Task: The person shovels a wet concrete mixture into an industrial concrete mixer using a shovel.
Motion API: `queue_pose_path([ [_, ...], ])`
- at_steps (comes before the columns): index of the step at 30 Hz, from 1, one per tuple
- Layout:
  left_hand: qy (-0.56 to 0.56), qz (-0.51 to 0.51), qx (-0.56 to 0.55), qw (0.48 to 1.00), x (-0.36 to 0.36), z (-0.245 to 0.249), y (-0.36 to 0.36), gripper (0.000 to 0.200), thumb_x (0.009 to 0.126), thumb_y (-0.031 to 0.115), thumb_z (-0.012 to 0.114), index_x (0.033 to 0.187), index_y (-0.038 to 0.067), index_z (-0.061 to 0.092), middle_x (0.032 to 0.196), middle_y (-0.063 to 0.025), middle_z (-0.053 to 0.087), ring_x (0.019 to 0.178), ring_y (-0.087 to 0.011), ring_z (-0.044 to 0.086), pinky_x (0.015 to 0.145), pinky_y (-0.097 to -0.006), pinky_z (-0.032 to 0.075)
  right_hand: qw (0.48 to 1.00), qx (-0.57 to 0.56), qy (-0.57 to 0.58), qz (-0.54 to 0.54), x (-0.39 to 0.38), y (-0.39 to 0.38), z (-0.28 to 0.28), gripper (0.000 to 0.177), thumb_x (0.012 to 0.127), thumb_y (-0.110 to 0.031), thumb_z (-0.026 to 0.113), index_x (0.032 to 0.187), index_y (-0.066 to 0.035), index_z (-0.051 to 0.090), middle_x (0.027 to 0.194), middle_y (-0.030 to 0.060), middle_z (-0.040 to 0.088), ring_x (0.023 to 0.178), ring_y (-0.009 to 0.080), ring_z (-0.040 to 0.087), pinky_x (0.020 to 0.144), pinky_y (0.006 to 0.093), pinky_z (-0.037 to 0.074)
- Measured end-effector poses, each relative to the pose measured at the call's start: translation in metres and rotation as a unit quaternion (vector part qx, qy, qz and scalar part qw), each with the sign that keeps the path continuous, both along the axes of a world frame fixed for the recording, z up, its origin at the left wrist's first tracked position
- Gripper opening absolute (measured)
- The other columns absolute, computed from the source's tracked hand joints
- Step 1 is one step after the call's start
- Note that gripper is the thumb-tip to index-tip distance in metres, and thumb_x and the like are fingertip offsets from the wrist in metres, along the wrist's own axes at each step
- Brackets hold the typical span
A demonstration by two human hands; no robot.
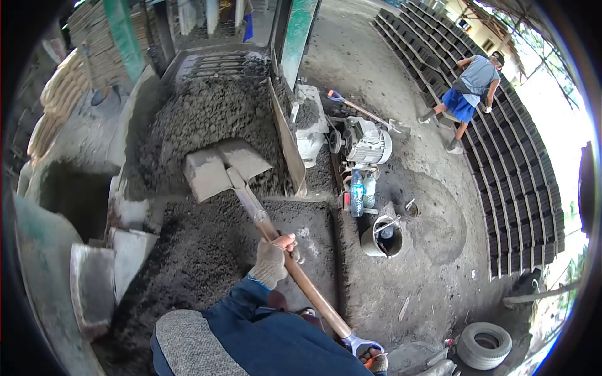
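Observation:
A shovel (307,285) with a wooden shaft runs diagonally across the head view. My left hand (273,258), in a knitted glove with bare fingertips, is closed around the shaft below the blade. At the lower end, my right hand (374,360) grips the D-shaped handle and is partly cut off by my sleeve. The wide metal blade (226,168) lies at the front edge of a heap of dark, damp mix (207,116). Some grey residue coats the blade. More loose dark material (207,250) covers the floor beneath the shaft.
An electric motor (369,143) stands right of the heap, with water bottles (357,193) and a bucket (382,237) nearby. A second shovel (360,108) lies behind it. Another person (473,88) bends beside long racks of dark tiles (508,163). A tire (484,346) lies at lower right.

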State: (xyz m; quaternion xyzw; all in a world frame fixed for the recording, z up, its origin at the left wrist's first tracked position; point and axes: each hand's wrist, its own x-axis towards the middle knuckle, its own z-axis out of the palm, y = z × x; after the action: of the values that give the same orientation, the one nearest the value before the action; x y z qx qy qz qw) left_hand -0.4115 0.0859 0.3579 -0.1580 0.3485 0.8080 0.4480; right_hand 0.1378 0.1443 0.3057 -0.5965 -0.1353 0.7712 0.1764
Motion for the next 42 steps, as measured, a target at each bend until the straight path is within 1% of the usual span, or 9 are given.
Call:
queue_pose_path([
  [7, 0.026, -0.085, 0.017, 0.996, -0.118, 0.015, -0.004, 0.030, 0.087, 0.018, 0.063, 0.064, 0.012, 0.044, 0.063, -0.0022, 0.045, 0.055, -0.0183, 0.047, 0.058, -0.0388, 0.045, 0.997, 0.060, 0.008, 0.052, -0.157, -0.042, 0.038, 0.025, 0.080, -0.025, 0.063, 0.071, -0.013, 0.044, 0.066, 0.0020, 0.044, 0.056, 0.0194, 0.042, 0.050, 0.0348, 0.038],
  [8, 0.051, -0.079, 0.027, 0.995, -0.137, 0.014, 0.001, 0.030, 0.087, 0.020, 0.063, 0.065, 0.012, 0.044, 0.064, -0.0026, 0.045, 0.055, -0.0184, 0.046, 0.058, -0.0396, 0.045, 0.992, 0.047, 0.119, 0.016, -0.151, -0.037, 0.004, 0.021, 0.093, -0.029, 0.051, 0.079, -0.013, 0.052, 0.062, 0.0031, 0.043, 0.055, 0.0212, 0.047, 0.050, 0.0401, 0.043],
  [10, 0.077, -0.072, 0.048, 0.993, -0.180, 0.003, 0.013, 0.028, 0.087, 0.018, 0.063, 0.068, 0.010, 0.045, 0.064, -0.0047, 0.046, 0.054, -0.0203, 0.048, 0.056, -0.0412, 0.046, 0.995, 0.102, -0.014, -0.011, -0.237, -0.043, 0.048, 0.014, 0.093, -0.019, 0.054, 0.082, -0.012, 0.053, 0.064, 0.0018, 0.045, 0.055, 0.0197, 0.047, 0.050, 0.0375, 0.042],
  [15, 0.161, 0.013, 0.028, 0.986, -0.285, 0.015, 0.030, 0.025, 0.087, 0.020, 0.066, 0.075, 0.010, 0.046, 0.065, -0.0031, 0.047, 0.055, -0.0187, 0.048, 0.057, -0.0389, 0.046, 0.984, 0.127, 0.118, -0.036, -0.372, -0.071, 0.139, 0.023, 0.094, -0.030, 0.062, 0.097, -0.008, 0.057, 0.083, 0.0053, 0.060, 0.071, 0.0188, 0.057, 0.064, 0.0345, 0.050],
  [17, 0.144, 0.046, -0.081, 0.985, -0.288, 0.034, 0.035, 0.028, 0.085, 0.025, 0.071, 0.075, 0.013, 0.047, 0.063, -0.0011, 0.048, 0.050, -0.0164, 0.047, 0.051, -0.0348, 0.044, 0.947, 0.190, 0.243, 0.093, -0.347, -0.057, 0.116, 0.024, 0.094, -0.031, 0.062, 0.095, -0.007, 0.057, 0.080, 0.0054, 0.060, 0.067, 0.0191, 0.058, 0.063, 0.0349, 0.051],
  [18, 0.149, 0.031, 0.018, 0.988, -0.259, 0.046, 0.020, 0.025, 0.086, 0.022, 0.068, 0.077, 0.014, 0.047, 0.061, 0.0009, 0.048, 0.049, -0.0160, 0.046, 0.050, -0.0348, 0.043, 0.924, 0.128, 0.354, 0.073, -0.310, -0.041, 0.081, 0.023, 0.094, -0.029, 0.062, 0.094, -0.007, 0.058, 0.077, 0.0065, 0.061, 0.062, 0.0201, 0.059, 0.060, 0.0360, 0.052],
  [23, 0.049, -0.052, 0.118, 0.990, -0.102, 0.060, -0.017, 0.024, 0.091, 0.017, 0.057, 0.071, 0.014, 0.045, 0.061, -0.0002, 0.046, 0.049, -0.0195, 0.044, 0.056, -0.0416, 0.042, 0.974, 0.221, -0.041, 0.006, -0.169, -0.019, 0.020, 0.014, 0.089, -0.016, 0.060, 0.089, -0.002, 0.064, 0.072, 0.0102, 0.062, 0.061, 0.0236, 0.061, 0.053, 0.0375, 0.051],
  [31, 0.028, -0.113, 0.110, 0.987, 0.092, 0.016, -0.068, 0.020, 0.088, 0.013, 0.060, 0.070, 0.013, 0.050, 0.063, -0.0010, 0.048, 0.053, -0.0215, 0.049, 0.062, -0.0451, 0.045, 0.980, 0.133, -0.138, 0.061, 0.044, -0.069, -0.084, 0.017, 0.084, -0.011, 0.059, 0.072, 0.000, 0.066, 0.067, 0.0132, 0.065, 0.053, 0.0258, 0.061, 0.050, 0.0368, 0.050],
  [42, -0.042, -0.168, 0.053, 0.983, 0.233, -0.005, -0.083, 0.023, 0.087, 0.016, 0.065, 0.070, 0.012, 0.049, 0.064, -0.0022, 0.049, 0.054, -0.0205, 0.050, 0.061, -0.0412, 0.047, 0.995, 0.083, -0.004, -0.063, 0.161, -0.174, 0.000, 0.020, 0.083, -0.023, 0.062, 0.077, -0.003, 0.062, 0.067, 0.0126, 0.062, 0.056, 0.0271, 0.060, 0.053, 0.0392, 0.051],
])
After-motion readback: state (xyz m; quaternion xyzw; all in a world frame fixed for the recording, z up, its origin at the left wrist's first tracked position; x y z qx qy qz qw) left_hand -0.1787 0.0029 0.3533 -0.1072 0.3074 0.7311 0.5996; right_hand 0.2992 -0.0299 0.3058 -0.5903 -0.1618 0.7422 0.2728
